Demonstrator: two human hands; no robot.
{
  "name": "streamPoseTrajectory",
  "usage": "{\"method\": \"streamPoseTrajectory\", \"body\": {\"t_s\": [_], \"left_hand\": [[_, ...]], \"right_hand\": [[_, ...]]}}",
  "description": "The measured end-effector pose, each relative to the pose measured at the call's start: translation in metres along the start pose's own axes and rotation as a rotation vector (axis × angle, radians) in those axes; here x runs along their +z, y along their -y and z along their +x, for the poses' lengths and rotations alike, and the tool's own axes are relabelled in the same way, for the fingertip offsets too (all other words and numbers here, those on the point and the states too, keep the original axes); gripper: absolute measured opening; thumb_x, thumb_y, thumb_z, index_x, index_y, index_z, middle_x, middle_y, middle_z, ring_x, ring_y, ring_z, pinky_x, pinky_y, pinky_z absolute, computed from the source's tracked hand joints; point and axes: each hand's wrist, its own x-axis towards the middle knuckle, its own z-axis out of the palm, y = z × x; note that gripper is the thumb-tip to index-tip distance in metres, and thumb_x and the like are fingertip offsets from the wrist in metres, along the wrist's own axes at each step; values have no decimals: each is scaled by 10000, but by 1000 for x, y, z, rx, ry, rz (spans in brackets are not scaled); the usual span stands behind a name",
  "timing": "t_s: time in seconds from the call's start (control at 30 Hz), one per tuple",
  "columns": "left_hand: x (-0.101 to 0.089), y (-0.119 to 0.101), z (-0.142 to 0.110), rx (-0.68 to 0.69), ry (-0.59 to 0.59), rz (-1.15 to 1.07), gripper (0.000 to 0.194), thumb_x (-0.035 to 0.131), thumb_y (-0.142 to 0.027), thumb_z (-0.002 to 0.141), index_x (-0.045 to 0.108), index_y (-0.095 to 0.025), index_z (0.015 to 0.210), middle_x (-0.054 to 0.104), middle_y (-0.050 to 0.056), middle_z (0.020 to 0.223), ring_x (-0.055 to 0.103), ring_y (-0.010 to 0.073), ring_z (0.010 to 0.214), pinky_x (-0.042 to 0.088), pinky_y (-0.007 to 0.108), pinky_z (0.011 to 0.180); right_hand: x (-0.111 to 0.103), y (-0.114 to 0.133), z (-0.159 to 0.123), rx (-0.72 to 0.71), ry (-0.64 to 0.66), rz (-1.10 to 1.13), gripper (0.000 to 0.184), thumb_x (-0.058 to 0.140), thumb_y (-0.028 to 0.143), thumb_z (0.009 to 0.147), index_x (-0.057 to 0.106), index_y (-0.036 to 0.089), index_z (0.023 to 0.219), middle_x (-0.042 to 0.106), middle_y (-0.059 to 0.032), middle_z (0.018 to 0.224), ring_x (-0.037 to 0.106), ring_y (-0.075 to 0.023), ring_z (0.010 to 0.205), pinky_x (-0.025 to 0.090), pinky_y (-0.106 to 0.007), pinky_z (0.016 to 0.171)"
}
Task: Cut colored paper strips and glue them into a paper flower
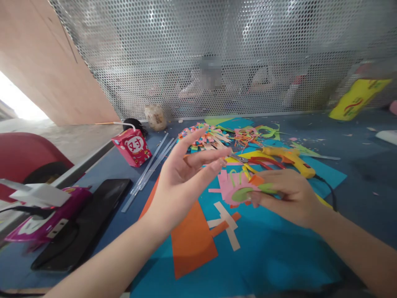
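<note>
My right hand pinches a paper flower between thumb and fingers. The flower has pink strips fanned around its edge, a green round piece on the near face, and green and orange strips. To its left, my left hand hovers with the index finger raised. Its thumb and another fingertip are close together, and I see nothing held there. Below the hands, loose white and orange paper strips lie on a blue paper sheet, beside an orange sheet. Scissors lie behind the flower.
A yellow glue gun with a black cord lies at right, near red-handled pliers. Clear glue sticks, a red drink carton, a phone and a purple power strip are leftward. Fringed paper sits before a perforated metal panel.
</note>
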Motion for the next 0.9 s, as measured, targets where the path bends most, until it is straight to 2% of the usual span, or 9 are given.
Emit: {"method": "streamPoseTrajectory", "body": {"t_s": [0.07, 0.2, 0.27, 0.4, 0.5, 0.6, 0.77, 0.9], "left_hand": [[-2, 1, 2, 33, -31, -42, 454, 647, -85, 736, 522, -196, 1157, 708, 1, 859, 653, 120, 867, 515, 161, 693], [-4, 2, 5, 51, -55, -82, 403, 662, -54, 709, 583, -192, 1079, 674, -26, 728, 642, 93, 758, 519, 159, 685], [-3, 1, 6, 37, -59, -124, 382, 658, -51, 707, 594, -191, 1057, 669, -28, 701, 630, 90, 698, 523, 167, 653], [0, -4, 5, 36, -55, -217, 369, 683, -59, 670, 617, -195, 1007, 656, -38, 653, 586, 76, 593, 509, 163, 561], [1, -6, 5, 35, -41, -247, 404, 680, -19, 647, 627, -208, 1000, 650, -42, 656, 593, 73, 630, 508, 143, 570], [1, -6, 4, 37, -31, -255, 447, 667, 20, 636, 627, -217, 1013, 650, -38, 666, 602, 73, 685, 506, 121, 584], [0, -4, 5, 14, -25, -288, 429, 669, -15, 668, 612, -192, 1054, 664, -32, 674, 562, 53, 577, 470, 115, 473], [0, -1, 7, 17, -32, -304, 429, 681, -44, 669, 598, -176, 1069, 664, -22, 661, 565, 71, 558, 463, 130, 420]], "right_hand": [[0, 1, 0, 20, -15, 25, 269, 513, 182, 856, 568, 164, 594, 581, 1, 544, 529, -86, 492, 393, -190, 451], [-1, 2, 1, 91, -62, 31, 238, 545, 196, 832, 584, 182, 597, 595, 23, 551, 530, -76, 487, 389, -171, 441], [-2, -1, 2, 201, -111, -6, 265, 545, 221, 828, 569, 178, 568, 556, 31, 497, 488, -74, 429, 371, -180, 409], [-2, -19, 3, 488, -212, -143, 351, 535, 311, 818, 518, 179, 493, 362, 60, 357, 337, -74, 319, 248, -214, 322], [-4, -32, 5, 584, -249, -244, 342, 548, 330, 771, 508, 182, 465, 368, 49, 351, 349, -85, 340, 234, -229, 350], [-7, -38, 7, 635, -251, -296, 369, 532, 379, 749, 477, 188, 438, 380, 40, 344, 367, -95, 351, 265, -239, 378], [-12, -38, 8, 660, -246, -335, 388, 487, 441, 749, 454, 198, 450, 374, 32, 348, 402, -121, 375, 291, -260, 411], [-12, -36, 9, 645, -237, -333, 407, 477, 450, 745, 400, 209, 427, 378, 30, 335, 407, -121, 364, 305, -253, 406]]}}
